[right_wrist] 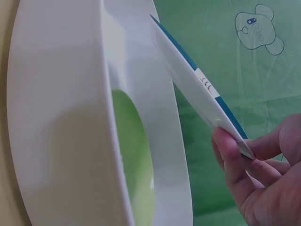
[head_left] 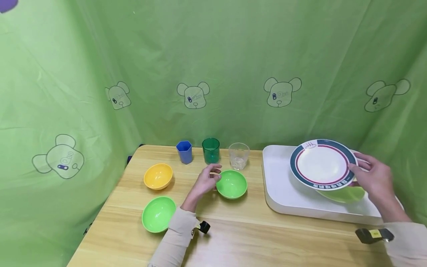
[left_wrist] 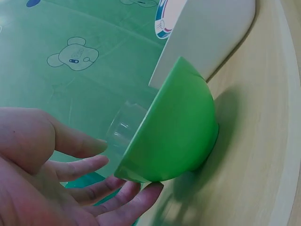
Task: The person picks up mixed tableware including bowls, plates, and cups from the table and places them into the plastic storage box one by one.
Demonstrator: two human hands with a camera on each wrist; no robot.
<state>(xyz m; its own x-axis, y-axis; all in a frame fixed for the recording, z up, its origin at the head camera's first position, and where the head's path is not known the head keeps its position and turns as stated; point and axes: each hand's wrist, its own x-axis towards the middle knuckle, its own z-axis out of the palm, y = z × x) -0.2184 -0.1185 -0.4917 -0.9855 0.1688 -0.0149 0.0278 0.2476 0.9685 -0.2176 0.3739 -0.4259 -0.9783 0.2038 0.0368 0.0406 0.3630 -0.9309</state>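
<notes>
My right hand (head_left: 375, 176) pinches the rim of a white plate (head_left: 323, 163) with a dark teal and red border, thumb on top and fingers below. The plate is held tilted above a white tray (head_left: 278, 202), apart from a green plate (head_left: 347, 194) lying in it. Beside the left edge of a green bowl (head_left: 231, 184) is my left hand (head_left: 207, 180). In the left wrist view its fingertips (left_wrist: 153, 188) reach the bowl's rim from the side, while the thumb stays off it. The bowl rests upright on the table.
Behind the bowl stand a clear glass (head_left: 238, 155), a green cup (head_left: 211, 151) and a blue cup (head_left: 185, 152). An orange bowl (head_left: 158, 176) and another green bowl (head_left: 159, 214) sit to the left on the wooden table (head_left: 253, 241). A green curtain (head_left: 233, 48) hangs behind.
</notes>
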